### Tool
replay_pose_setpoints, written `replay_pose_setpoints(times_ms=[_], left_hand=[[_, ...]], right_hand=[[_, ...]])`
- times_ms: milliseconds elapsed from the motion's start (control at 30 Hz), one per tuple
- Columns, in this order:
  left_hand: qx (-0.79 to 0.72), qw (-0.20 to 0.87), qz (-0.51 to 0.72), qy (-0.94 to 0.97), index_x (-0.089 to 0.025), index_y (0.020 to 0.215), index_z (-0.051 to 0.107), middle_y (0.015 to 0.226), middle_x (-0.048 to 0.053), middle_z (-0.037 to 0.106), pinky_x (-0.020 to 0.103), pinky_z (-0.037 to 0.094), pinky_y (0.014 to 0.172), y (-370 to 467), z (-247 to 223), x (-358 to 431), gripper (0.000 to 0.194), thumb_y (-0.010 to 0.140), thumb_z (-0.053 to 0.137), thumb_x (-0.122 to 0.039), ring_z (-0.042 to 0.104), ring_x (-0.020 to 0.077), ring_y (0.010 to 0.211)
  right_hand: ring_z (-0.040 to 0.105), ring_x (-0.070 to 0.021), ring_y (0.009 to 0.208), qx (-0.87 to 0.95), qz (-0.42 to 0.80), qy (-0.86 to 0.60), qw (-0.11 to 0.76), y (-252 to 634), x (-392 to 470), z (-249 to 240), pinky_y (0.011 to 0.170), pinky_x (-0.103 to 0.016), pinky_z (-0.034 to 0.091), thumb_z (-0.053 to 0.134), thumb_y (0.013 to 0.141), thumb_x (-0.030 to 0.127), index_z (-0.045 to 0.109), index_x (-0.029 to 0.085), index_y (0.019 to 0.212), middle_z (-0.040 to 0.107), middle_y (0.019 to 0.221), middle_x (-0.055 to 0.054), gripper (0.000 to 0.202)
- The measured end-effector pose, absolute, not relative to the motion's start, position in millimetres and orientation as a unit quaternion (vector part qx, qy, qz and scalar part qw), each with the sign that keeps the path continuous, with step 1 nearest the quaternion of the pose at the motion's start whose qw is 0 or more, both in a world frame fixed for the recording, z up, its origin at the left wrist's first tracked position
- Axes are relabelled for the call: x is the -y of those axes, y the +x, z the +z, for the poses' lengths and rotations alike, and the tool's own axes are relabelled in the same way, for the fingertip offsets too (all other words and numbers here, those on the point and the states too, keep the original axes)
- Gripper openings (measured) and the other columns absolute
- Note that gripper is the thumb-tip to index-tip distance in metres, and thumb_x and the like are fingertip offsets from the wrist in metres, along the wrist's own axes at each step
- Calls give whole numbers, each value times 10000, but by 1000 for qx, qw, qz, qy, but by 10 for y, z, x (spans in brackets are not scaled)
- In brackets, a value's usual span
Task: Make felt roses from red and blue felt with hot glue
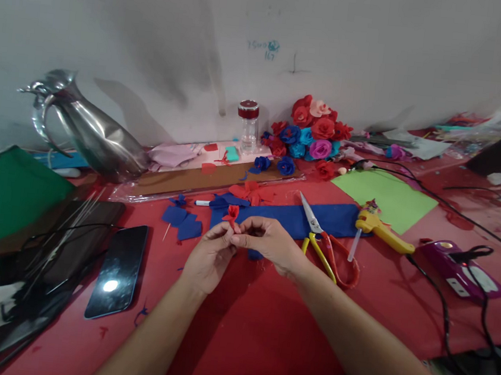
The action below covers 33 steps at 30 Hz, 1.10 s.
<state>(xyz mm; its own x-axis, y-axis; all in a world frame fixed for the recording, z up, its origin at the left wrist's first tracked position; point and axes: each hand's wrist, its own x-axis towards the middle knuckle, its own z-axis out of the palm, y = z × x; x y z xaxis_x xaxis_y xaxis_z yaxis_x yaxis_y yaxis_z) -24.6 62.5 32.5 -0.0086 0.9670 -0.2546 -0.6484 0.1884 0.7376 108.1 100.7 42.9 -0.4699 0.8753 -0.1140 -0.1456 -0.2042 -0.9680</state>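
A small red paper flower (232, 213) stands up between my two hands above the red table. My left hand (213, 255) pinches it at its base. The thumb and fingers of my right hand (267, 242) close on the same base from the other side. Just behind lie red paper petals (254, 194) and a strip of blue paper (337, 217). Blue paper squares (182, 221) rest to the left of my left hand. Open-bladed scissors (320, 242) with yellow and red handles lie to the right of my right hand. My fingertips hide the flower's lower end.
A phone (118, 272) lies at left, a steel jug (99, 130) behind it. Finished paper roses (312, 131) and a glass jar (250, 131) stand along the wall. At right are a yellow glue gun (382, 230), a purple power strip (461, 269) with cords, and green paper (388, 193).
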Motion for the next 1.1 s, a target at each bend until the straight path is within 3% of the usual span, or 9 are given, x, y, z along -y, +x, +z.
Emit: replay_pose_setpoints(times_ms=[133,267,533,1100], left_hand=[[-397,636,621,227,-178,594,679,735,-22,632,215,462,748,-239,323,-643,219,572,886,-247,573,99,762],[-408,619,631,230,-186,591,674,747,-13,640,222,450,730,-243,308,-645,218,576,882,-252,569,114,770],[-402,660,577,263,-167,635,682,699,-6,644,228,412,673,-209,313,-596,199,593,868,-223,531,98,664],[-405,658,570,280,-172,624,699,666,-8,624,240,382,673,-211,308,-606,199,581,874,-256,499,101,652]], right_hand=[[553,-112,660,535,679,-350,361,1144,-1050,463,663,-263,451,799,605,314,669,192,696,643,695,27,200],[510,-101,612,521,679,-363,368,1170,-1066,489,624,-254,420,714,664,308,676,194,714,626,682,27,130],[471,-102,558,450,676,-368,452,1156,-1076,488,564,-249,376,708,706,530,606,190,622,559,591,30,365],[469,-100,552,452,673,-372,452,1158,-1053,535,564,-251,370,712,707,512,611,189,607,559,581,30,352]])
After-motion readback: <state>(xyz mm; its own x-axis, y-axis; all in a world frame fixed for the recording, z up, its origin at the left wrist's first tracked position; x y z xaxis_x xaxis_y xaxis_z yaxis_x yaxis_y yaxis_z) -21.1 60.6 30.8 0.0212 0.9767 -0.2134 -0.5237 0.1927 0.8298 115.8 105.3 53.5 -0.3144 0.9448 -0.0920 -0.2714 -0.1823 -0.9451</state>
